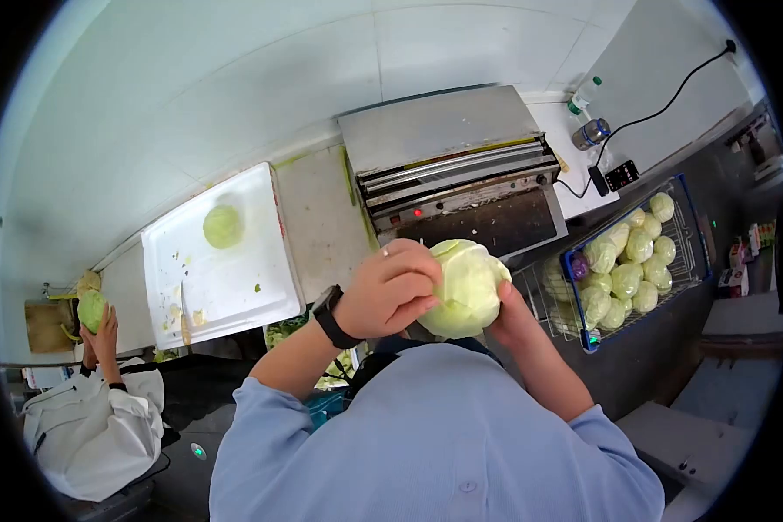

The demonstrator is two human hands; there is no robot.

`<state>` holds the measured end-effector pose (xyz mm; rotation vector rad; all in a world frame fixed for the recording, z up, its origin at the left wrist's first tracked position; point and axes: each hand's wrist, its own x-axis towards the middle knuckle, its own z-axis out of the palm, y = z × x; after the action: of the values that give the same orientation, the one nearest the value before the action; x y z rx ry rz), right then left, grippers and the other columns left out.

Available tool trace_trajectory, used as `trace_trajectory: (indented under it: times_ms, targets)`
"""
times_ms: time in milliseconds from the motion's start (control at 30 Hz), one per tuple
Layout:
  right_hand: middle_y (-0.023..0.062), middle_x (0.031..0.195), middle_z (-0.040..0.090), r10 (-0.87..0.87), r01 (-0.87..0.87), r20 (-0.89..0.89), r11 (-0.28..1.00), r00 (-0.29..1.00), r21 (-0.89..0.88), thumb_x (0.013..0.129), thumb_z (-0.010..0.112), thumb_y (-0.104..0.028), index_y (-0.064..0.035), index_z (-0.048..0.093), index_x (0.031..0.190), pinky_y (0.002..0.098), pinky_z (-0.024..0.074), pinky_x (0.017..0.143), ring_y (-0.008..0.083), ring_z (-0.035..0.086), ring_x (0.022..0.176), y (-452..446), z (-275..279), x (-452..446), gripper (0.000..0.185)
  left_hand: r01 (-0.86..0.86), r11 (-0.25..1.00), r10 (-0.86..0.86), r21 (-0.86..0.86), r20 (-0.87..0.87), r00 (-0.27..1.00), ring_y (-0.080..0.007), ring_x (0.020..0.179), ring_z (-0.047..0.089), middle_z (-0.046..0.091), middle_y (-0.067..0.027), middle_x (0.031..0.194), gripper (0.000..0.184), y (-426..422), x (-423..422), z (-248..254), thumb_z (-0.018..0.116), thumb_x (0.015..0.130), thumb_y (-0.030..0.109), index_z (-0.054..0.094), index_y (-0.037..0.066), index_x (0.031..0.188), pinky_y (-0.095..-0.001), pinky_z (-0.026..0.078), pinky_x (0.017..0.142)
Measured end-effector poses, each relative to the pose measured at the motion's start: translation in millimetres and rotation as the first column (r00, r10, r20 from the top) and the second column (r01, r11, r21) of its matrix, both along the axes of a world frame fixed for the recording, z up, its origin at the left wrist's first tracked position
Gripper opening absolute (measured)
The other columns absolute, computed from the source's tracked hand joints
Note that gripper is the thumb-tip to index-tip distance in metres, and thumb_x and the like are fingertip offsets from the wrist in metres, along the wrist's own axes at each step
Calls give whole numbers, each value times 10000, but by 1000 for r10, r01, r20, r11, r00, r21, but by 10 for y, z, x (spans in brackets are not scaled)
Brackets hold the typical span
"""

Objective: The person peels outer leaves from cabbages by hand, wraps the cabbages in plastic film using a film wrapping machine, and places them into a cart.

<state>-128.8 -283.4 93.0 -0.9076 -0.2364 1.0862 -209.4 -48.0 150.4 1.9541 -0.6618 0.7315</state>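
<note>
A pale green cabbage (461, 291) is held up in front of my chest, just short of the wrapping machine. My left hand (391, 291), with a ring and a dark watch at the wrist, has its fingers curled against the cabbage's left side. What lies under those fingertips is hidden. Supporting the cabbage from the right is my right hand (511, 317), thumb up along its side and the other fingers mostly out of sight behind it. Loose-edged outer leaves show on the cabbage's face.
The wrapping machine (452, 165) shows a lit red light. On the white tray (244, 300) lie another cabbage (223, 226), a knife (184, 317) and leaf scraps. A blue-rimmed cart (574, 300) holds several wrapped cabbages. At left, a co-worker's hands (103, 339) hold a cabbage (91, 310).
</note>
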Motion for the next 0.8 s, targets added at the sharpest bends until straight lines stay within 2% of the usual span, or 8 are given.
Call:
trace_trajectory:
  times_ms: [200,300,333,433,467,533,633,800]
  targets:
    - [104,1530,434,116,-95,-168,987,979,128,915,497,-726,-118,314,1543,464,420,1124,268,473,1381,-185,-10,-74,893,-119,991,124,-63,75,989,-311,810,587,618,-58,901,201,-507,-150,-17,739,841,82,548,82,905,-426,499,735]
    - [96,1533,433,94,-82,-295,995,951,52,924,435,-751,-135,306,1552,471,411,1129,273,472,1382,-230,121,-122,889,-185,980,191,-68,85,978,-310,808,582,608,-64,895,230,-725,-298,-81,766,824,114,578,84,955,-412,496,741]
    - [98,1532,432,98,-86,-292,995,951,54,929,456,-729,-138,309,1551,469,414,1127,270,475,1379,-264,109,-120,871,-212,975,217,-63,87,972,-309,812,580,603,-67,897,252,-791,-348,-90,778,814,128,594,84,980,-405,494,746]
    - [91,1516,446,120,-111,-226,992,967,53,928,527,-678,-137,327,1538,462,415,1123,259,482,1369,-349,31,-95,839,-443,863,475,242,-95,875,-288,795,556,597,-68,924,384,-993,-476,183,823,779,182,636,97,1104,-392,453,708]
    - [81,1502,461,154,-147,-176,988,972,56,918,556,-670,-130,341,1528,461,410,1123,254,484,1365,-371,-45,-103,842,-502,768,591,397,-136,795,-302,847,568,594,-82,1012,489,-1073,-567,182,866,693,180,672,109,1136,-391,465,753]
    - [69,1477,483,124,-117,-102,991,987,68,907,642,-593,-119,367,1503,475,430,1096,252,503,1341,-395,-216,-109,810,-538,761,610,362,-121,783,-305,886,578,592,-90,1058,452,-1123,-653,150,868,684,153,675,103,1090,-393,474,788]
    - [81,1463,462,139,-130,-119,988,983,78,939,655,-476,-171,298,1509,424,510,1031,243,526,1313,-403,-222,-151,739,-531,782,577,326,-58,815,-306,931,598,615,-96,1031,351,-1132,-744,163,840,701,70,670,78,1008,-402,492,833]
    - [73,1452,495,137,-135,-151,991,979,24,936,637,-529,-141,353,1493,443,494,1030,243,527,1316,-355,-140,-199,735,-497,795,529,348,4,848,-312,927,604,628,-93,952,303,-1072,-873,90,802,732,24,661,53,1000,-418,499,833]
